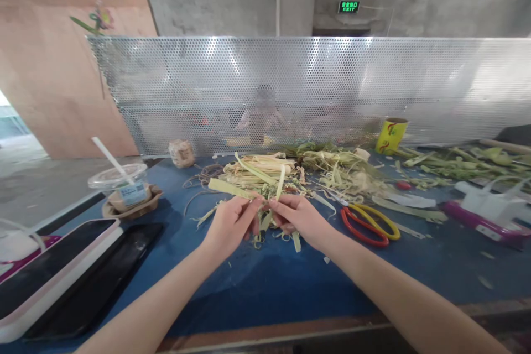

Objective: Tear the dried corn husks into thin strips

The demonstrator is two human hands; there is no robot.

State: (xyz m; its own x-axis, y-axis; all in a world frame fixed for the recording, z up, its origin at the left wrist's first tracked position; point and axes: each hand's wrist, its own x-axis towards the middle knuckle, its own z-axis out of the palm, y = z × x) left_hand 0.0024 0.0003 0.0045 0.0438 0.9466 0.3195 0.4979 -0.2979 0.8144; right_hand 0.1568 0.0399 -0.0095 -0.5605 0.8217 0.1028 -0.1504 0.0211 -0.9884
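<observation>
My left hand (240, 215) and my right hand (296, 215) meet over the middle of the table, fingers pinched close together. Between them are pale green strips of dried plant leaf, perhaps husk. One flat leaf strip (228, 188) sticks out to the left above my left hand, and a narrower strip (281, 180) stands up by my right fingertips. Curled strip ends hang beneath both hands. Just behind lies a bundle of pale yellow dried strips (265, 166). Scissors (369, 225) with red and yellow handles lie to the right of my right hand. My fingers partly hide where the strips cross.
At left are a lidded cup with a straw (124, 180), a phone (53, 263) and a black tray-like slab (97, 282). More leaf scraps (344, 168), a yellow tube (391, 135) and a purple-white object (485, 224) lie right. A perforated metal screen (186, 88) stands behind.
</observation>
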